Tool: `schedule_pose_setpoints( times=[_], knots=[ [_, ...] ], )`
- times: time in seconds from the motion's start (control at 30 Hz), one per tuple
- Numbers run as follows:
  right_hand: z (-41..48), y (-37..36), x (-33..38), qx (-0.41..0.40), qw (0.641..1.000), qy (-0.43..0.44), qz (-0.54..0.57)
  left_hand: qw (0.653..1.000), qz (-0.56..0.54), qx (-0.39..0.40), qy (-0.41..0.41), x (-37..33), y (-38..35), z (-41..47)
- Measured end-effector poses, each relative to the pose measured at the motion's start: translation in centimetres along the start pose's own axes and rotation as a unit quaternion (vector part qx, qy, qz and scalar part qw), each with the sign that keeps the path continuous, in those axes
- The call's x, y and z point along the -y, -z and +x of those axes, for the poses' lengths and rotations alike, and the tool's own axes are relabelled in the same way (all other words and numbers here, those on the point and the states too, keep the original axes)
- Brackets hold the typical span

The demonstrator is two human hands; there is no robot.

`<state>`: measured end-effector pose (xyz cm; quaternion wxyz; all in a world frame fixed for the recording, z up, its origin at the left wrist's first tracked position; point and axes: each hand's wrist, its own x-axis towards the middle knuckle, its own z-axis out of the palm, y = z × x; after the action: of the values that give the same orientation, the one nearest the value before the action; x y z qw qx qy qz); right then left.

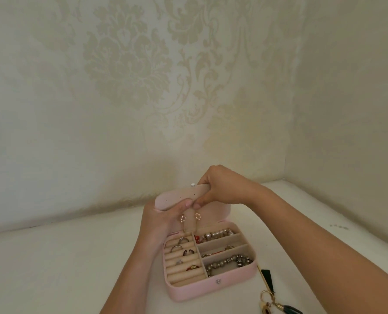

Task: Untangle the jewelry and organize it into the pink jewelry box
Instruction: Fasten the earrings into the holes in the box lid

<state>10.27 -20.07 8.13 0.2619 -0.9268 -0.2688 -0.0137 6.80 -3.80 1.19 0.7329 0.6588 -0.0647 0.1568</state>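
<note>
Nearest, bottom right: loose gold-and-black jewellery (266,274), not yet boxed, lies on the white tabletop (75,257) just beside the open pink rounded jewelry box (211,288). The box's ring rolls and side compartments already hold rings and beaded bracelets. Above it, the left hand (163,214) and right hand (220,186) both curl round the lid's beige perforated earring flap (179,197), probably tilting it forward to secure the two pearl-ringed hoop earrings (183,218) hanging from it. Behind: cream damask wallpaper (131,64), room corner at right.

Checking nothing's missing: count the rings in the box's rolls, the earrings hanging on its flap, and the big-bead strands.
Rings: 5
Earrings on the flap: 2
Big-bead strands: 2
Total: 9
</note>
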Motion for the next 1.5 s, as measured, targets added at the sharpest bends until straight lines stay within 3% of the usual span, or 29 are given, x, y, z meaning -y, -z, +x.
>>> schedule_pose_setpoints(
  times=[0.3,0.57,0.73,0.87,0.97,1.1,1.5],
  knots=[
    [1.8,0.6,-0.1,0.059,0.998,-0.008,-0.033,0.999,0.017,-0.023,0.026,-0.1,0.4,0.4],
    [0.5,1.6,-0.9,0.009,1.0,-0.017,0.019,0.998,-0.009,0.005,0.066,0.1,0.8,0.5],
    [-2.8,4.8,-4.2,-0.108,0.987,-0.09,0.074,0.998,-0.013,0.003,0.054,0.3,0.7,0.6],
    [-5.9,5.6,-8.9,-0.056,0.977,-0.206,-0.03,0.999,-0.018,0.005,0.048,0.5,0.6,0.6],
    [-7.4,4.6,-12.0,-0.008,0.947,-0.31,-0.08,0.999,-0.011,-0.002,0.047,0.7,0.7,0.8],
    [-8.0,3.2,-13.8,-0.041,0.898,-0.428,-0.088,0.999,-0.006,-0.002,0.05,1.0,0.7,0.9],
    [-6.1,1.6,-11.9,-0.046,0.903,-0.412,-0.111,0.998,-0.001,0.004,0.061,0.8,0.7,0.5]
  ],
)
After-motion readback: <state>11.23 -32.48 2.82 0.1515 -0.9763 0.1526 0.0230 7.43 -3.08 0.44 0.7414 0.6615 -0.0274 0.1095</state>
